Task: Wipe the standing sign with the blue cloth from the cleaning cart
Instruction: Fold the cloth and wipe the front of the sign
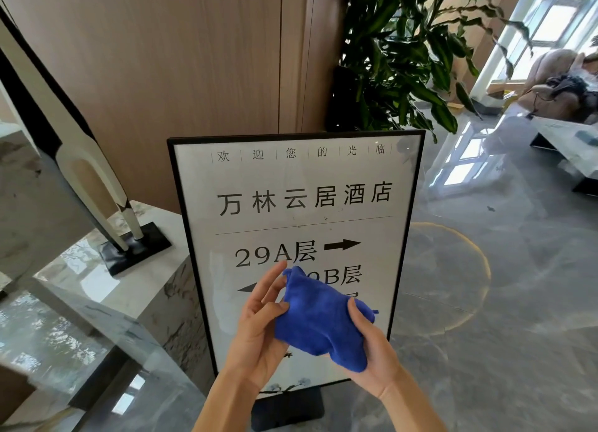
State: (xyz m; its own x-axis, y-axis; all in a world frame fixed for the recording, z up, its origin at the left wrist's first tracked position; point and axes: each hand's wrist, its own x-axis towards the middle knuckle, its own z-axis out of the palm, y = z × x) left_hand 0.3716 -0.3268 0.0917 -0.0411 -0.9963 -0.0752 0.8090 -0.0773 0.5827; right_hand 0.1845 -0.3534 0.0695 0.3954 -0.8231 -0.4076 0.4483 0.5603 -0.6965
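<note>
both hands hold the bunched blue cloth [320,323] in front of the lower half of the standing sign [301,205]. the left hand [259,331] pinches its 9 o'clock edge with thumb and curled fingers; the right hand [372,350] wraps its 4 o'clock end. a leafy plant [404,52] stands behind the sign at 1 o'clock, a sculpture [94,185] on a marble ledge [64,289] at 9 o'clock

Blue cloth [318,318] between 2 hands

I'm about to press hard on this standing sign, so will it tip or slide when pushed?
The standing sign is tall on a small dark base, so pushing high up probably rocks it. The polished floor looks slick, so it may slide. Bracing the frame should help.
</note>
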